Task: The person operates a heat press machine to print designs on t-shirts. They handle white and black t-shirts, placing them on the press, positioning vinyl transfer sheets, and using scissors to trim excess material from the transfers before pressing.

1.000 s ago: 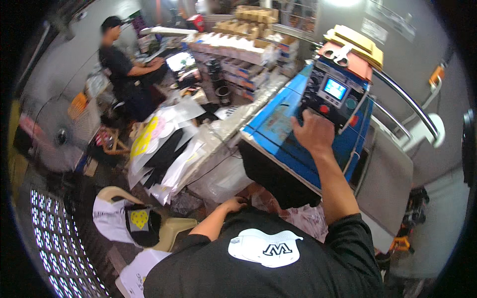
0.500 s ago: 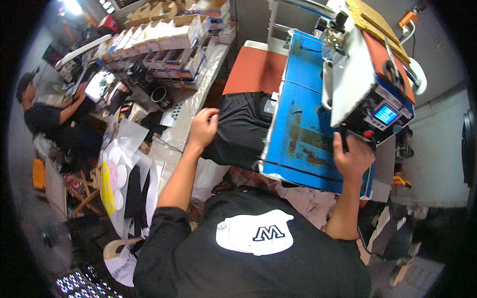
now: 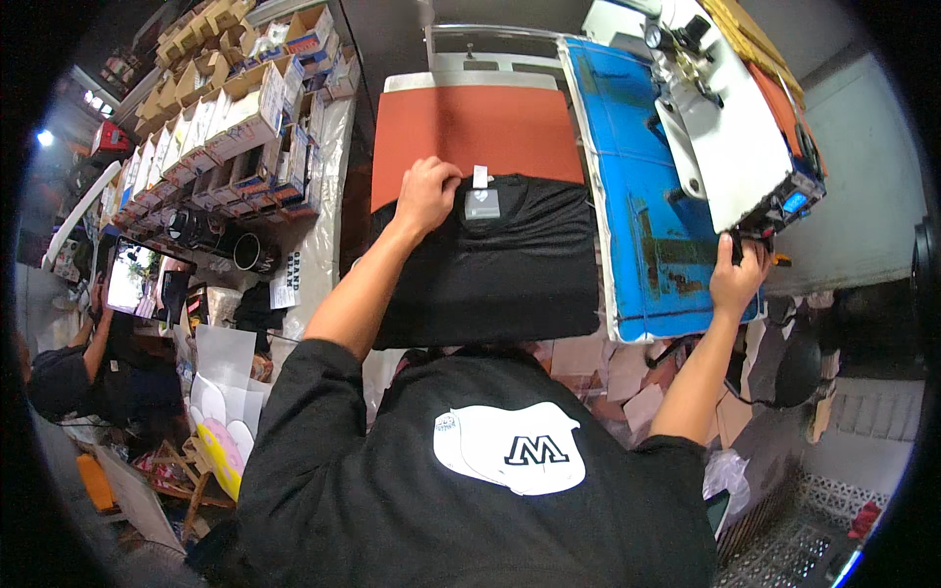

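Note:
A black T-shirt [image 3: 510, 279] lies spread over the orange-red pad [image 3: 475, 127] of a heat press, its collar toward the far side and a small white tag at the neck. My left hand [image 3: 428, 199] is closed at the shirt's collar, its fingertips pinching the fabric beside the tag. My right hand [image 3: 737, 282] wraps round the dark handle of the press's swung-aside upper part. That part has a blue-covered plate [image 3: 622, 127] with brown scorch marks, a white housing [image 3: 730, 147] and a small lit display.
To the left, open cardboard boxes [image 3: 230, 113] stand stacked on a plastic-covered table [image 3: 328, 167]. A black cup [image 3: 253, 253] and a bright screen [image 3: 134, 277] are near them. Another person [image 3: 74, 377] sits at the far left. Paper sheets [image 3: 578, 355] lie below the press.
The upper plate has swung right, uncovering more of the shirt and pad, with my right hand still on its handle. My left hand now reaches the collar. The view has turned left.

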A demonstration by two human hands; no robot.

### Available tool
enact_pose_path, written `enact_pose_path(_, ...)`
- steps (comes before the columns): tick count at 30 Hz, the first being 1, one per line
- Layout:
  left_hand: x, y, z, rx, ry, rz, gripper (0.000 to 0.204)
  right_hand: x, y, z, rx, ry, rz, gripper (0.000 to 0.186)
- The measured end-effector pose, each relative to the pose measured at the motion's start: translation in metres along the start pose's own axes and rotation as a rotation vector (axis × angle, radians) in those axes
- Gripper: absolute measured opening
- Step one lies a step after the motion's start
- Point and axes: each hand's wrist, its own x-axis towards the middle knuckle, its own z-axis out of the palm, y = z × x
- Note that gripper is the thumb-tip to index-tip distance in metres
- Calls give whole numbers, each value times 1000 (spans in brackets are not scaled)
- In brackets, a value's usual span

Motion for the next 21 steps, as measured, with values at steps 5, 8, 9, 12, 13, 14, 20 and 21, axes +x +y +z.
enact_pose_path(5,-41,47,-28,22,15,295,9,3,-35,2,-163,401,67,19)
enact_pose_path(8,-59,55,-20,68,14,262,13,10,-106,34,285,228,-45,15)
enact_pose_path(9,-62,54,-18,83,13,249,15,13,-144,49,468,61,-67,12)
enact_pose_path(12,-63,58,-9,96,19,224,17,6,-196,134,722,-375,-347,9)
enact_pose_path(13,-63,60,-7,90,25,222,17,-2,-209,160,692,-453,-357,11)
enact_pose_path(14,-62,62,-5,85,32,219,16,-7,-219,180,642,-558,-361,13)
enact_pose_path(20,-71,60,2,76,37,170,16,-2,-270,225,305,-988,-404,35)
enact_pose_path(21,-71,61,-2,39,3,177,15,3,-275,224,278,-1024,-396,38)
